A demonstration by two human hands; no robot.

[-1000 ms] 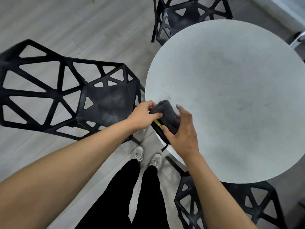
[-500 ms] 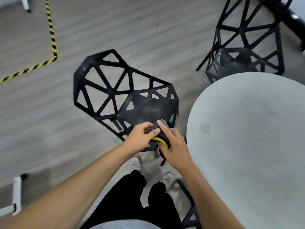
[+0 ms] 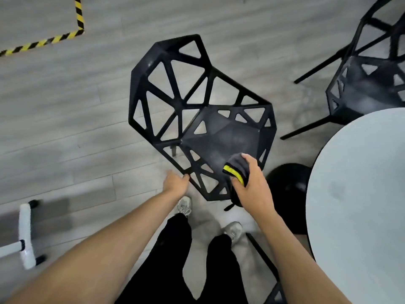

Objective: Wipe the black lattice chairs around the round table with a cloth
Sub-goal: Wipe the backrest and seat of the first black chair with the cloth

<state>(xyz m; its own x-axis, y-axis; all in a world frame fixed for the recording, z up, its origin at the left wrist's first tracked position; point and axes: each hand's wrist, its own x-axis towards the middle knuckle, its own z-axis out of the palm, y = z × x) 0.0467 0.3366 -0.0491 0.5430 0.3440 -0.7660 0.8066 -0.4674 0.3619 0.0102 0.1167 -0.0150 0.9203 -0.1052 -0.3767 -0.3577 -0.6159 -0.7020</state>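
Note:
A black lattice chair (image 3: 221, 132) stands in front of me, its back toward the upper left and its dusty seat toward the round table (image 3: 361, 194). My right hand (image 3: 252, 185) grips a dark grey cloth with a yellow edge (image 3: 236, 165) and holds it on the near part of the seat. My left hand (image 3: 175, 183) holds the chair's near left edge, its fingertips curled under the frame. A second black lattice chair (image 3: 368, 84) stands at the upper right beside the table.
The table's black base (image 3: 289, 185) sits on the floor right of my right hand. Part of a third chair (image 3: 274, 290) shows at the bottom. A white wheeled stand (image 3: 26, 235) is at the left. Yellow-black tape (image 3: 79, 16) marks the grey plank floor.
My left hand let go of the cloth and took the chair's near edge. My right hand carried the cloth onto the seat. My view has come closer to the chair.

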